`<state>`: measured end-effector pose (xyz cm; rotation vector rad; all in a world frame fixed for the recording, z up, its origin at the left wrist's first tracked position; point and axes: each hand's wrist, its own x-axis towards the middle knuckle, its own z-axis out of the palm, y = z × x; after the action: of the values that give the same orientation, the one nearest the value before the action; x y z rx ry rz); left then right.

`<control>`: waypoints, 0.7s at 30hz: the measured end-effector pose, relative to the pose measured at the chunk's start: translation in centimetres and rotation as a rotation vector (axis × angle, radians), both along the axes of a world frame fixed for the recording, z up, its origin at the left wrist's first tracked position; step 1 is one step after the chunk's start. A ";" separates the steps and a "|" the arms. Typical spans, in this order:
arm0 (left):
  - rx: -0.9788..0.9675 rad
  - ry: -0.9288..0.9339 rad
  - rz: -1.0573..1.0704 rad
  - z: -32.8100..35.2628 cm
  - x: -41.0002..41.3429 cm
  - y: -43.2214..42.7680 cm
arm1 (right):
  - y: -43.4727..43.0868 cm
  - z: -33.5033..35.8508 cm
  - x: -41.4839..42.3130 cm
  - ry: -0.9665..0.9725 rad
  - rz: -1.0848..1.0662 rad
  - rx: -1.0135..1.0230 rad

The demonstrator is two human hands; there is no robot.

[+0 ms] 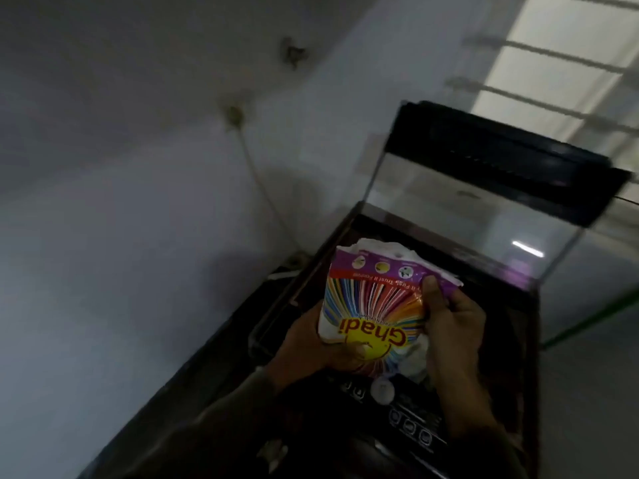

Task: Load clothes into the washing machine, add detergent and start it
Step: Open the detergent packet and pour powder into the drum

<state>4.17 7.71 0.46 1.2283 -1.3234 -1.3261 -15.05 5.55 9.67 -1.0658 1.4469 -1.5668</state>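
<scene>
I see both hands low in the centre of the frame, gripping the multi-coloured plastic "Ghadi" detergent pouch (pixel 377 305). It is held over the open dark top-loading washing machine (pixel 508 357), whose glass lid (pixel 449 216) stands raised at right. The left hand (pixel 304 344) cups its lower-left side with curled fingers, and the right hand (pixel 453 326) pinches its upper-right edge.

detergent packet (pixel 375 305) 1; washing machine (pixel 508 357) 1; glass lid (pixel 466 216) 1; hands 2: left hand (pixel 304 344), right hand (pixel 453 326); window (pixel 567 63) 1
</scene>
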 end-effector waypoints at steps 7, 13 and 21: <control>0.054 0.114 0.259 0.7 6.7 7.2 | 1.0 -0.1 8.3 0.090 0.388 -0.015; 0.056 0.196 0.475 0.0 11.6 13.7 | 3.2 -1.1 15.7 0.188 0.665 -0.024; -0.010 0.230 0.838 -1.1 18.1 21.7 | 7.5 -3.0 24.1 0.379 0.924 0.042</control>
<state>22.30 29.45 -0.64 1.3558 -0.5316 -0.8081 9.07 13.00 6.63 -1.7355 0.9436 -0.6903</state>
